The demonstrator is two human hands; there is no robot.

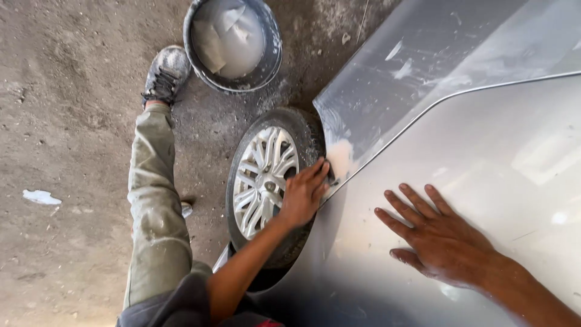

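One left hand (304,192) presses curled fingers on the car body (460,200) at the wheel arch edge, on a pale filler patch (340,158); whether it grips anything I cannot tell. One right hand (439,237) lies flat at 4 o'clock, fingers spread wide. One wheel (264,175) sits left; one bucket (233,42) at 11 o'clock.

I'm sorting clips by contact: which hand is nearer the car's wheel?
The left hand. It works the pale filler patch at the arch edge, overlapping the wheel in view. The right hand lies flat on the silver body panel, well away from the wheel.
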